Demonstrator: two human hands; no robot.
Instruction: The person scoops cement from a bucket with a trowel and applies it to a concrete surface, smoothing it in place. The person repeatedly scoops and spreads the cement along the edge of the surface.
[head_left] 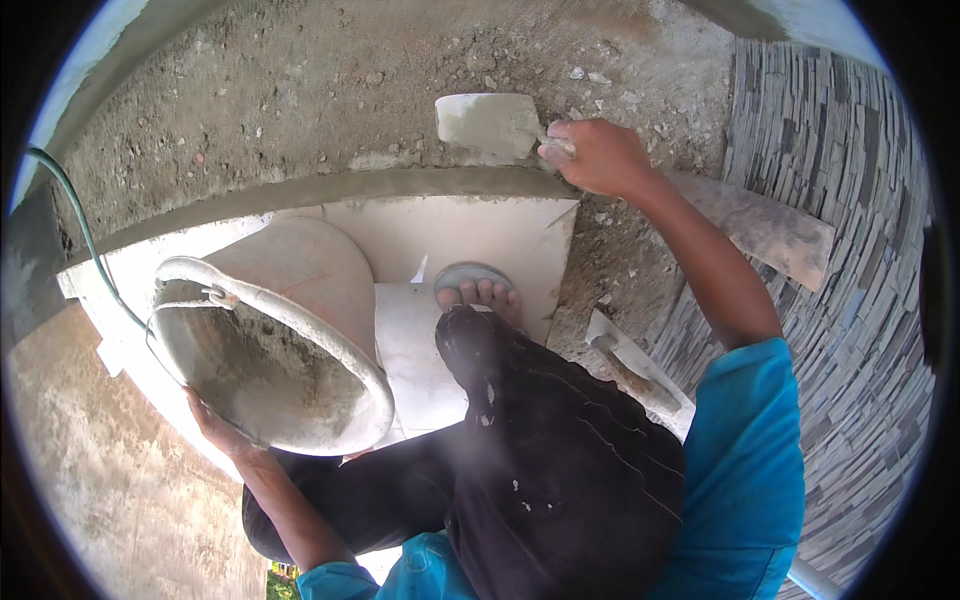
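My right hand (595,155) grips the handle of a flat trowel (485,122), its blade coated with grey mortar, over the rough concrete just beyond a fresh mortar strip (420,183). My left hand (215,415) holds the lower-left rim of a tilted whitish bucket (305,255), its inside stained with grey residue. My bare toes and sandal (475,275) rest on pale boards (500,225).
A second trowel (645,375) lies to the right of my leg. A mottled plank (775,232) lies over rubble by the striped stone cladding (840,140). A green hose (85,225) runs at the left, beside a stained surface (100,450).
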